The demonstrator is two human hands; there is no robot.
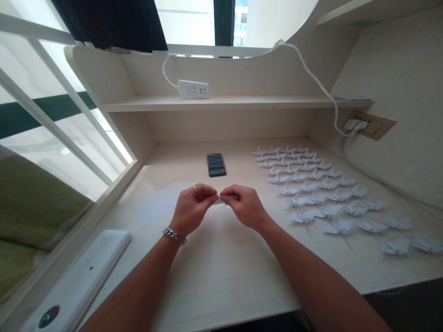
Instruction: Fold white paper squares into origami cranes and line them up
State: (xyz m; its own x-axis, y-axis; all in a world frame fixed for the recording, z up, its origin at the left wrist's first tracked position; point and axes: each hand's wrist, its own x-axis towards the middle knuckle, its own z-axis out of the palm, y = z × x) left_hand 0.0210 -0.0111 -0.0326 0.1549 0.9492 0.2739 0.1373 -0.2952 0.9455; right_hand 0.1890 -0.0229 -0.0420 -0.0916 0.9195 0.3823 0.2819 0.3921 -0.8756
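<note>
My left hand (194,206), with a ring and a chain bracelet, pinches one side of a small piece of folded white paper (218,200). From the other side my right hand (244,205) grips the same paper between thumb and fingers. Most of the paper is hidden by my fingertips, so its folded shape does not show. Both hands are just above the desk, fingertips nearly meeting. Several loose white paper sheets (155,206) lie left of and partly behind my left hand. To the right, many folded white paper cranes (311,175) stand in rows.
A dark phone (217,165) lies behind my hands. At the left front is a long white device (86,272). A power strip (194,89) rests on the shelf (235,103). A white cable (321,85) runs to the wall socket (372,125). The desk edge (256,318) is near my forearms.
</note>
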